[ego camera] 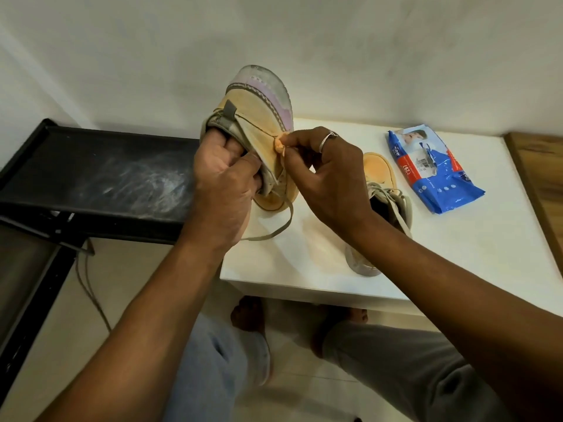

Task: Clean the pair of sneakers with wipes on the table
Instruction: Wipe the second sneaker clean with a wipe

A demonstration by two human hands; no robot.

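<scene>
Sneaker (253, 117) gripped by left hand (222, 178); right hand (329, 175) pinches wipe (278, 144).

Tan sneaker (253, 102) raised, wipe (278, 145) pressed against it, other sneaker (379, 172), wipes pack (432, 169) on table (487, 239)

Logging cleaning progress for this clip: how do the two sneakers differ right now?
The held sneaker is up off the table, gripped by the left hand; the second sneaker rests on it. The right hand presses a wipe to the held sneaker; none touches the second sneaker. Both have tan uppers.
</scene>
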